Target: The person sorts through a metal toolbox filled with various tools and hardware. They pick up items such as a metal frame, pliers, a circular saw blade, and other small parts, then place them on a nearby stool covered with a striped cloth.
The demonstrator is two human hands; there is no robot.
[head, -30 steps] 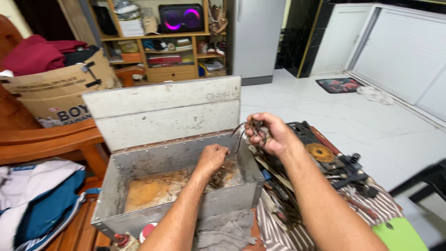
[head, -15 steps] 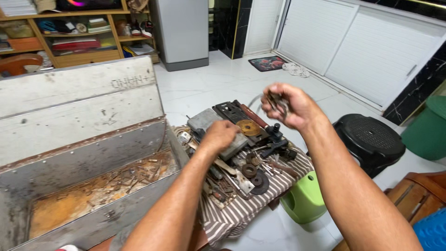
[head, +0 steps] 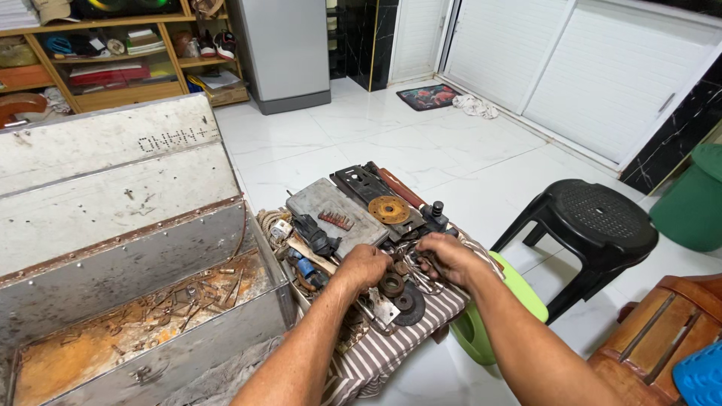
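I had both hands down on the pile of rusty tool parts (head: 391, 282) right of the open metal box (head: 143, 301). The left hand (head: 366, 265) curled loosely, its hold unclear; the right hand (head: 445, 256) fingers pinched small metal pieces, which next needed a careful release onto the striped cloth (head: 391, 338).

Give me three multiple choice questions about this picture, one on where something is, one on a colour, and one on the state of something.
1. Where do both hands rest?
A. inside the metal box
B. on the pile of rusty parts on the striped cloth
C. on the black stool

2. What colour is the stool beside the cloth?
A. black
B. red
C. white

3. How is the metal box's lid?
A. shut
B. taken off
C. open, standing up

Answers:
1 B, the left hand and right hand lie among the rusty parts on the striped cloth.
2 A, the stool is black.
3 C, the lid stands up behind the metal box.
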